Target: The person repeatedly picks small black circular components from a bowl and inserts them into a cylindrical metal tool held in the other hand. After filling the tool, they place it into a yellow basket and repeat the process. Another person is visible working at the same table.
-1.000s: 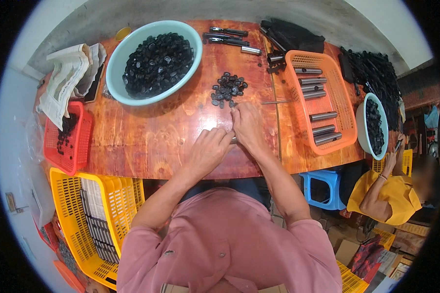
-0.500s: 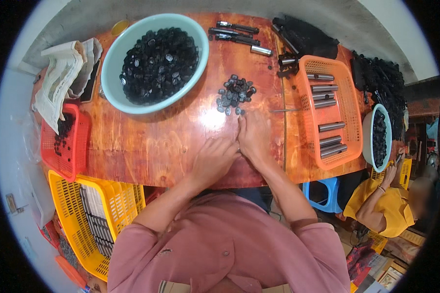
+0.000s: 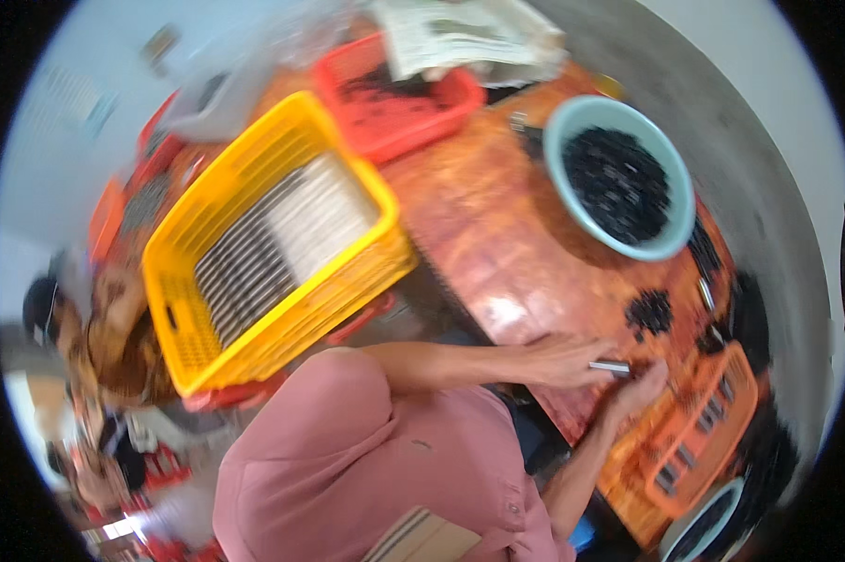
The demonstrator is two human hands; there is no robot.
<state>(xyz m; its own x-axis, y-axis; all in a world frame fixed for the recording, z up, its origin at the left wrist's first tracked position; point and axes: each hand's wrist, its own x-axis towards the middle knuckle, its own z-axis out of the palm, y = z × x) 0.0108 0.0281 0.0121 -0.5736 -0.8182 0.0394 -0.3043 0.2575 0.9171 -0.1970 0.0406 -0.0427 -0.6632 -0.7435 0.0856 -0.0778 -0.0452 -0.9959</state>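
My left hand (image 3: 563,361) is closed on a short, shiny metal tube (image 3: 610,368), which sticks out past its fingers over the wooden table (image 3: 497,234). Close to the tube's other end is my right hand (image 3: 640,389). Its fingers are smeared by motion, and I cannot tell whether they touch the tube. A small heap of black pieces (image 3: 649,312) lies just beyond the hands. Farther off stands a pale blue basin (image 3: 572,211) filled with many more black pieces.
A yellow crate (image 3: 277,342) of neatly rowed metal tubes stands at the left, beside the table. Behind it are a red basket (image 3: 385,150) and newspaper (image 3: 469,37). An orange basket (image 3: 661,492) with tubes sits at the right. Other people appear at the far left.
The whole view has swung left, bringing the yellow crate toward the middle. My hands, earlier together by the heap, have moved slightly apart, and the metal tube now shows between them.
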